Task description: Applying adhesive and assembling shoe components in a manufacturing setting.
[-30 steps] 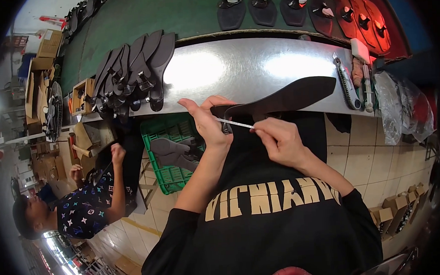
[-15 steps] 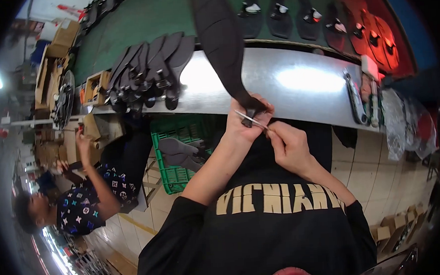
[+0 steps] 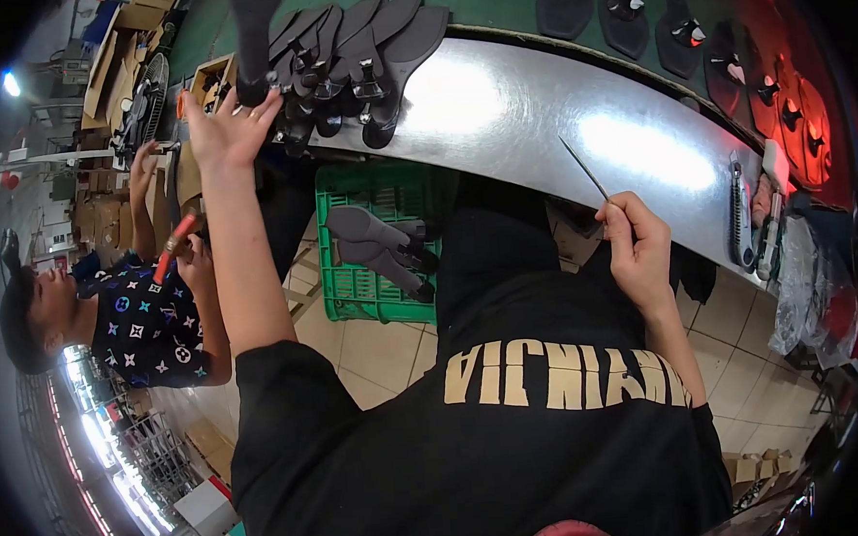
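My left hand (image 3: 233,133) is raised at the left end of the bench, some fingers spread, holding the narrow end of a dark shoe sole (image 3: 260,34) that stretches out past the upper picture edge. Just right of it a pile of similar grey-black soles (image 3: 364,53) with dark narrow ends lies overlapping on the bench. In front of the bench's middle, my right hand (image 3: 638,240) is closed on a thin metal rod (image 3: 584,166), which points up and left over the metal surface. Exactly how the left fingertips grip the sole is hard to see.
A metal-topped bench (image 3: 524,127) runs across, with a green surface behind it carrying a row of soles (image 3: 621,10). A cutter knife (image 3: 740,218) lies at the right. Below stands a green crate (image 3: 353,296) with soles (image 3: 369,237). At left a co-worker (image 3: 141,322) holds a red-handled tool (image 3: 174,244).
My left hand has carried the sole left and away, toward the pile. The hands have parted; my right hand has moved right with the rod, now off the sole.
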Motion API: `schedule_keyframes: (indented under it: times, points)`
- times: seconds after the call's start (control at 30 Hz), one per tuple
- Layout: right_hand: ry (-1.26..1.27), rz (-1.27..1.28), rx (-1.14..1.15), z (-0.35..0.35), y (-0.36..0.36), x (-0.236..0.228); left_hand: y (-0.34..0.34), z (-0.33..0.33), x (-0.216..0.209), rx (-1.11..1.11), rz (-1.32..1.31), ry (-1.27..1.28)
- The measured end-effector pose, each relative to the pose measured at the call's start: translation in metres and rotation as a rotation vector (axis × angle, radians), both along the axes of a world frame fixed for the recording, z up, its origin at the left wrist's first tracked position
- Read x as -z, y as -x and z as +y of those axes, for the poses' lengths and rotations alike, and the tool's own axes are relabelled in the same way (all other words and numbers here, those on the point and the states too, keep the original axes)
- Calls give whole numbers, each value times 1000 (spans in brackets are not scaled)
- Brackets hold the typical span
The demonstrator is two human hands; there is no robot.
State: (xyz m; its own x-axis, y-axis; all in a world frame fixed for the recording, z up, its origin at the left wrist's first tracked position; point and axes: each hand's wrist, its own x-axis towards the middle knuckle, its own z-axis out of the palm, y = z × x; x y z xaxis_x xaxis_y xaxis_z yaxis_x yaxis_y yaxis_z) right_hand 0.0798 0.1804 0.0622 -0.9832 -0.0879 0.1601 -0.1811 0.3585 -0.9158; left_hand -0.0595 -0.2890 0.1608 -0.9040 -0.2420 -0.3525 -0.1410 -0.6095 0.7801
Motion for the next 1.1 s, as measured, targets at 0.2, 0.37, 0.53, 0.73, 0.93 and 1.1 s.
schedule_keyframes:
  times: [0.2, 0.37, 0.53, 0.73, 0.93, 1.1]
  points:
    - [8, -40, 82, 9, 1, 5, -83, 4, 111, -349, 187, 1074]
    - [26, -94, 85, 10, -2, 9, -149, -6, 231, 971, 30, 1877]
    - [-107, -109, 31, 3, -9, 16, -171, -14, 261, 1299, 105, 2212]
    - [-87, -78, 104, 4, -9, 28, -162, -19, 251, 1233, 29, 2168]
    - [-105, -62, 74, 0, -2, 20, -164, -37, 263, 1333, -180, 2031]
    - [-94, -52, 75, 7, -8, 29, -197, -34, 208, 1180, -221, 1965]
